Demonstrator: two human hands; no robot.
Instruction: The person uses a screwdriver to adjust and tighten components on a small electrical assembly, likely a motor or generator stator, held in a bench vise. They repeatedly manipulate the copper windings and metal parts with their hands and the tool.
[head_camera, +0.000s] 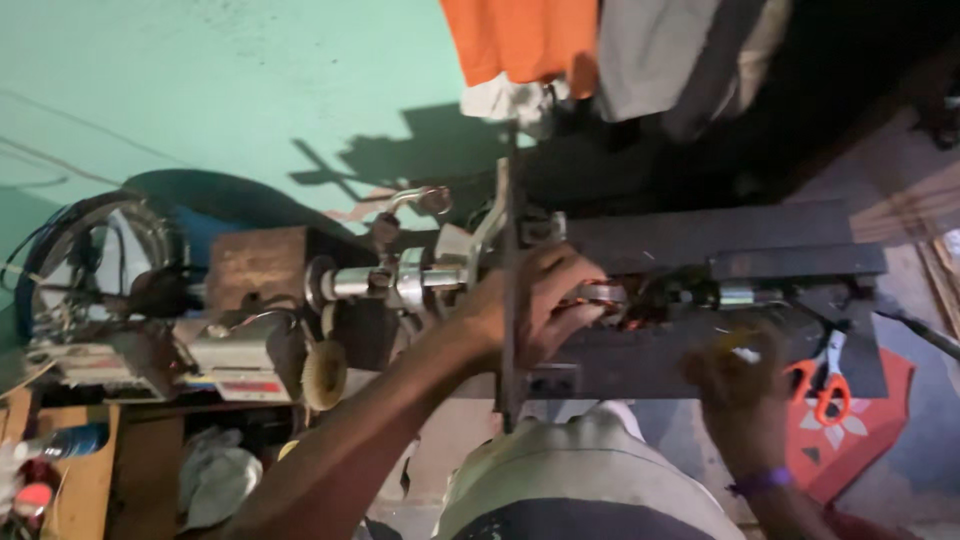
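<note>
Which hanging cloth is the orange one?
The orange cloth hangs at top centre, left of the grey cloth. Its bright colour alone sets it apart from the duller one.

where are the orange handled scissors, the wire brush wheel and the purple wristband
orange handled scissors (826, 385), head view, on the orange handle loops
wire brush wheel (322, 373), head view, on the pale bristle face
purple wristband (762, 482), head view, on the band across the right wrist
</note>
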